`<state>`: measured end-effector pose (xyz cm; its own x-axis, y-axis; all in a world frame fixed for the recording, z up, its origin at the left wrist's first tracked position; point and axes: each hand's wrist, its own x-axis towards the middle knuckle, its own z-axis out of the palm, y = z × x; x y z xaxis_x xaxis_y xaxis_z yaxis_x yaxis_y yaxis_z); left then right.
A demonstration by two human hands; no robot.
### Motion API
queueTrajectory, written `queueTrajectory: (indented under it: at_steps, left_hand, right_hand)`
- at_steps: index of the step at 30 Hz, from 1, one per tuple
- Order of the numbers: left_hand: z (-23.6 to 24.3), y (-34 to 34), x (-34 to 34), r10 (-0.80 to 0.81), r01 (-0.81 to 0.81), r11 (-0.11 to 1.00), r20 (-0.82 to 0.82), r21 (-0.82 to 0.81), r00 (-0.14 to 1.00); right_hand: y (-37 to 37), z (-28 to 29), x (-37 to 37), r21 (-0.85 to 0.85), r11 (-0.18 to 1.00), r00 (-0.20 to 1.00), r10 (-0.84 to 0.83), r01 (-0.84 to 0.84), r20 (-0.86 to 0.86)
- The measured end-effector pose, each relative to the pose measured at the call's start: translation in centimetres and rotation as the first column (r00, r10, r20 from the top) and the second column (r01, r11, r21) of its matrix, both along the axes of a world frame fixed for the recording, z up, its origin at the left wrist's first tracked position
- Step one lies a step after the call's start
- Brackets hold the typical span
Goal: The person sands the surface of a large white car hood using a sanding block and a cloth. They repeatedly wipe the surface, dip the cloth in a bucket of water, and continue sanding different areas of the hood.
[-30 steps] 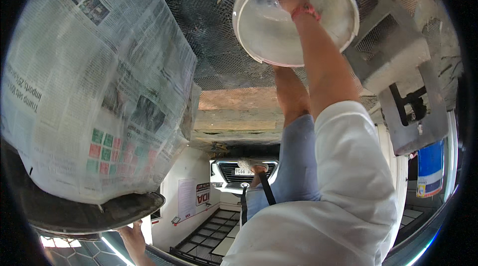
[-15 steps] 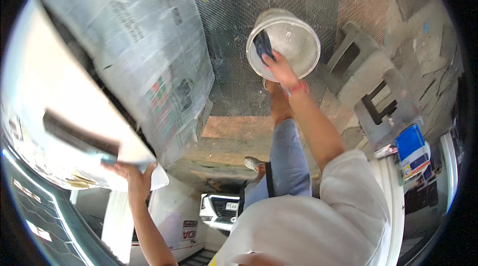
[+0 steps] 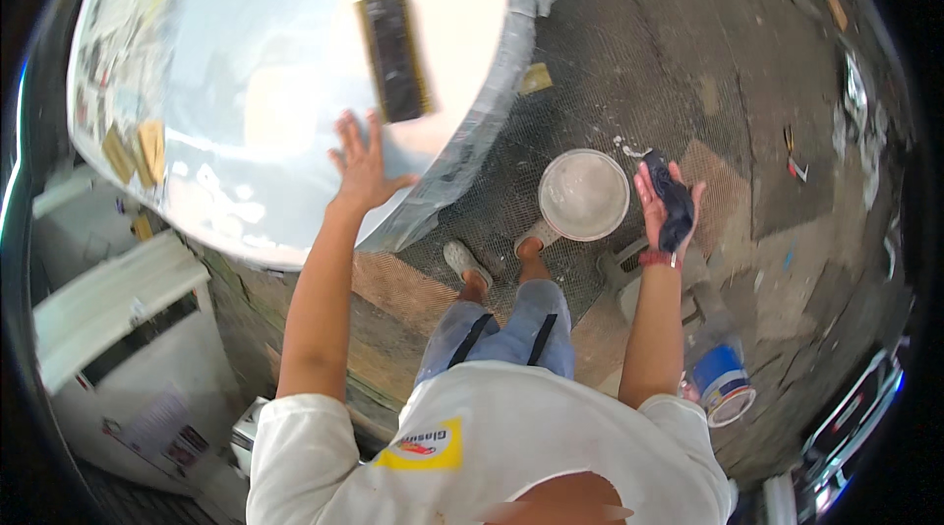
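Observation:
My left hand (image 3: 364, 166) rests spread and open on a pale, glossy wet-looking panel (image 3: 285, 43), which seems to be part of a car body. Just beyond its fingertips lies a long dark sanding block (image 3: 395, 55) with yellowish edges. My right hand (image 3: 652, 213) is out to the right, palm up with fingers apart, bearing a wet-looking dark cloth (image 3: 675, 203) across the palm. Between my hands, on the floor, stands a round whitish bucket (image 3: 625, 199) with cloudy liquid in it. The cloth is apart from the bucket.
Masking film (image 3: 413, 215) hangs along the panel's edge; newspaper (image 3: 113, 63) and tan sheets (image 3: 150, 149) lie on its left. A yellowish piece (image 3: 536, 79) is on the black mat. A grey step stool (image 3: 618, 267) and a blue-and-white tub (image 3: 721, 378) stand at right.
My right hand has moved from the bucket's mouth to its right, carrying the dark cloth, and turned palm up. My left hand stays by the sanding block. The view has shifted.

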<state>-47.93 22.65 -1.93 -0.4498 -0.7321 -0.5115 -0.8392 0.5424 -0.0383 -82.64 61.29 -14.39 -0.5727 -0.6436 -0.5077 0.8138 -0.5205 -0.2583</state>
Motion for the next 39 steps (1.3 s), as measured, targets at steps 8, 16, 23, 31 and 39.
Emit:
queueTrajectory:
  at_steps: [8, 16, 23, 31, 39]
  left_hand:
    - [6.9, 6.2, 12.8, 0.026, -0.073, 0.994, -0.445, -0.088, 0.895]
    - [-0.4, 18.8, 37.9, 0.420, -0.308, 0.885, -0.317, 0.349, 0.850]
    - [-9.6, 30.5, 61.5, 0.912, -0.901, 0.043, 0.351, 0.431, 0.211]
    - [-7.9, 22.1, 62.1, 0.915, -0.828, 0.180, 0.220, 0.531, 0.339]
    - [7.0, 2.9, 56.2, 0.730, -0.502, 0.546, -0.086, 0.671, 0.678]
  right_hand:
    - [-25.0, 14.7, 6.0, 0.328, 0.942, 0.950, 0.168, -0.075, -0.265]
    - [-46.8, 32.3, 18.2, 0.605, 0.723, 0.292, 0.689, -0.332, -0.663]
    - [-47.3, 37.9, 21.6, 0.605, 0.795, -0.097, 0.600, -0.031, -0.794]
    - [-21.4, 15.6, 13.8, 0.835, 0.364, 0.066, 0.903, 0.413, -0.425]
    - [2.5, 14.4, 18.1, 0.826, -0.065, 0.325, 0.935, 0.560, -0.146]
